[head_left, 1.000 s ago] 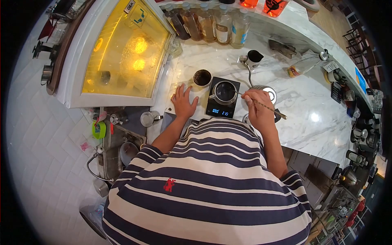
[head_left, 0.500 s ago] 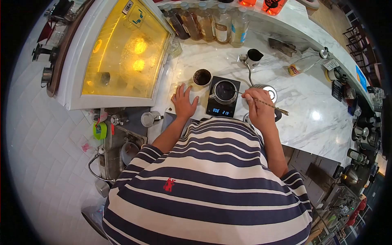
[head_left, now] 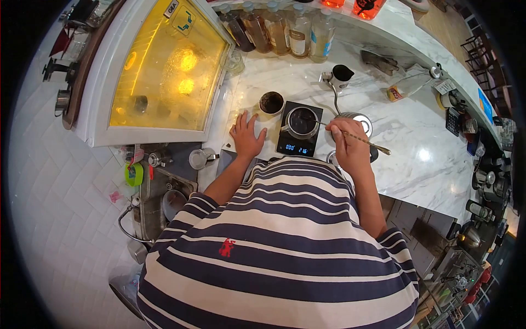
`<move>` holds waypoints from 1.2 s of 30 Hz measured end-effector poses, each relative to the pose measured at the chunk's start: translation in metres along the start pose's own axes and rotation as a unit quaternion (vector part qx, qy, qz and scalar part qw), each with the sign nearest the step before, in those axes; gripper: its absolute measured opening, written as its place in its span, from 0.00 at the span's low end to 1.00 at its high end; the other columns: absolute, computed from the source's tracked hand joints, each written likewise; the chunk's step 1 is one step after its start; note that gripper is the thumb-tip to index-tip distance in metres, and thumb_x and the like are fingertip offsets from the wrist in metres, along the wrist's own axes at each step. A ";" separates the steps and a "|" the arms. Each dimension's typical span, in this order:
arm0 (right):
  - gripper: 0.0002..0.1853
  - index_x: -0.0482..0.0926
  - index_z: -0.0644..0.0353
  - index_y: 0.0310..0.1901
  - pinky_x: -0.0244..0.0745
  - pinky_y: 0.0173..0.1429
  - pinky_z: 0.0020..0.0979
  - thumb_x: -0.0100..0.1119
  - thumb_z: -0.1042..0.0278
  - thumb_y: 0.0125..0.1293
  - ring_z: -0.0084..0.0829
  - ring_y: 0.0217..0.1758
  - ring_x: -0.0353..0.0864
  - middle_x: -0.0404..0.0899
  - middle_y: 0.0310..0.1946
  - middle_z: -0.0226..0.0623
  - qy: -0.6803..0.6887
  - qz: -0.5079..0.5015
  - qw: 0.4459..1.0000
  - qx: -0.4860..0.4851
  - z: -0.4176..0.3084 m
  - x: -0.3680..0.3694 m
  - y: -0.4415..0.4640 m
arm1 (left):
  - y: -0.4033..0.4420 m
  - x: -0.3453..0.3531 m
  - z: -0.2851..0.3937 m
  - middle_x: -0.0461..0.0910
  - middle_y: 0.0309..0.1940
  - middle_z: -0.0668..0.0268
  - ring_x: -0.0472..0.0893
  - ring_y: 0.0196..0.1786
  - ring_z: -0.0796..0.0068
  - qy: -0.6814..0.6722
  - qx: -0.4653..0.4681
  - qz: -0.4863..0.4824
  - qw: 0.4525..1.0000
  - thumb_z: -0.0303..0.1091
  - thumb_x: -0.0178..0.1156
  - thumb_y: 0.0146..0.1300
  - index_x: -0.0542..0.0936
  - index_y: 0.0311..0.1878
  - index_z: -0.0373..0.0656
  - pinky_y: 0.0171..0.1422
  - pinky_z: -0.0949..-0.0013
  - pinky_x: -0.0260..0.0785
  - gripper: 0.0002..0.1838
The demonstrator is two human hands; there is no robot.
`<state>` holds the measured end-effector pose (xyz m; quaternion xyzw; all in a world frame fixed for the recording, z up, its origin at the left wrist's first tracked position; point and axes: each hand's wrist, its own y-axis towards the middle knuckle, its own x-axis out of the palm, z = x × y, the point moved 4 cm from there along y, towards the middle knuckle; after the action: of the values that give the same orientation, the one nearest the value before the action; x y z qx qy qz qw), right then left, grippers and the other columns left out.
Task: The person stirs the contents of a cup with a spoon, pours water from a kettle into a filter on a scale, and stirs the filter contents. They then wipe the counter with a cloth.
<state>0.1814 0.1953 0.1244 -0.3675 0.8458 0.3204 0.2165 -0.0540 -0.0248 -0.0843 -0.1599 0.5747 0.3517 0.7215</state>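
Note:
My right hand (head_left: 351, 143) is closed on a long twisted metal spoon (head_left: 366, 141), whose far end reaches into a cup of dark liquid (head_left: 302, 121). That cup rests on a black digital scale (head_left: 296, 148) with lit blue digits. My left hand (head_left: 248, 136) lies on the counter with its fingers spread, holding nothing. Just beyond it stands a second cup (head_left: 271, 103) with dark contents. A silver kettle (head_left: 361, 125) with a curved spout is partly hidden behind my right hand.
A dark-mouthed metal pitcher (head_left: 342, 75) stands beyond the kettle. Several bottles (head_left: 299, 34) line the back of the marble counter (head_left: 416, 148). At the left are a yellow-lit glass-fronted appliance (head_left: 170, 71), a glass jug (head_left: 200, 159) and a sink (head_left: 150, 208).
The handle end of the spoon has shifted slightly to the right, and my right hand has moved a little with it. My left hand has stayed in place.

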 end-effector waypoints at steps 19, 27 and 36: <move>0.07 0.85 0.60 0.45 0.73 0.56 0.45 0.59 0.69 0.78 0.47 0.46 0.84 0.87 0.39 0.41 -0.013 0.004 1.000 -0.014 -0.005 0.003 0.002 | 0.001 0.000 0.001 0.63 0.82 0.56 0.58 0.85 0.51 0.001 -0.004 -0.002 1.000 0.52 0.69 0.66 0.76 0.74 0.52 0.82 0.39 0.47 0.35; 0.07 0.85 0.60 0.46 0.71 0.53 0.46 0.60 0.68 0.78 0.48 0.44 0.84 0.87 0.37 0.43 -0.016 -0.002 1.000 0.009 -0.005 -0.004 -0.008 | -0.001 0.002 -0.001 0.64 0.82 0.55 0.59 0.84 0.51 -0.004 0.005 0.008 1.000 0.53 0.69 0.66 0.76 0.74 0.52 0.82 0.38 0.47 0.35; 0.08 0.88 0.58 0.47 0.76 0.56 0.42 0.59 0.68 0.80 0.46 0.46 0.85 0.89 0.42 0.41 -0.034 -0.019 0.999 0.031 -0.008 0.001 -0.006 | -0.001 0.002 -0.003 0.65 0.82 0.55 0.59 0.84 0.52 -0.016 -0.002 0.012 1.000 0.53 0.69 0.65 0.76 0.74 0.53 0.82 0.38 0.48 0.35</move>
<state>0.1843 0.1860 0.1265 -0.3654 0.8405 0.3024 0.2618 -0.0551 -0.0265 -0.0876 -0.1486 0.5644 0.3642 0.7258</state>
